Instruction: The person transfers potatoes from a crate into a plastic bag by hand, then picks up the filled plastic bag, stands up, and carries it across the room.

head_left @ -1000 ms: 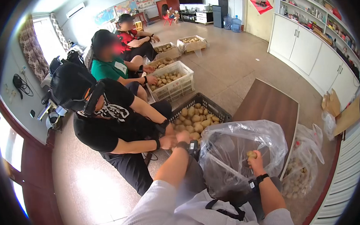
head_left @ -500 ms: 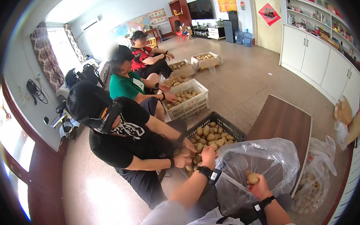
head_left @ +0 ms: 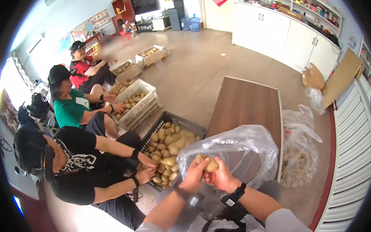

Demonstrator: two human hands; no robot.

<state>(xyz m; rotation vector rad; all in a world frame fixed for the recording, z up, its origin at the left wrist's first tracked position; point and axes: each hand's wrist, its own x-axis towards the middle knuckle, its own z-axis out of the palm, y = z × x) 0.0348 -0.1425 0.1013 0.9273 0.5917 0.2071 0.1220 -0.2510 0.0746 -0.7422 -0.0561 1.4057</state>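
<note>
Both of my hands are together over the opening of a clear plastic bag (head_left: 251,140). My left hand (head_left: 194,173) is closed on a potato (head_left: 201,158). Beside it, my right hand (head_left: 223,177) has its fingers around another potato (head_left: 211,166), and the two potatoes touch. To the left of the bag is a black crate (head_left: 185,123) with many potatoes. A co-worker in black (head_left: 78,160) reaches with both hands to the crate's near left side.
A brown board (head_left: 242,103) lies beyond the bag. At the right, a filled clear bag (head_left: 297,165) rests on the floor near cardboard (head_left: 341,80). Two other seated people are at the left by a white crate (head_left: 142,107) and several boxes of potatoes.
My left hand has come from the black crate to the bag, now with a potato. My right hand has moved to meet it, still holding its potato. The view has turned right.
</note>
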